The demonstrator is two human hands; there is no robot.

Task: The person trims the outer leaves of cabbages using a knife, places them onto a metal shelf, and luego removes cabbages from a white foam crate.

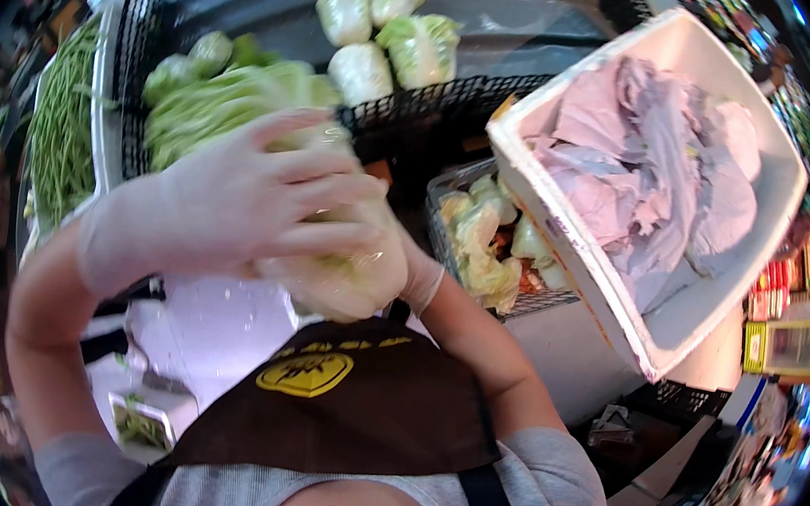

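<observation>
— Where is the cabbage (269,128) held?
— Above the crate (443,92), in which more cabbages (391,27) are laid behind it.
— And rightward?
— A foam box (782,186) is set there, a basket (509,300) below it; beans (64,129) are piled at the left.

One head-worn fisheye view, looking steeply down over the wearer's apron (349,397), very close to the gloved hands; crates bend at the rim.

white foam box (567,234) close right, blocking

Clear thin gloves, grey short sleeves; brown apron, yellow emblem
</observation>
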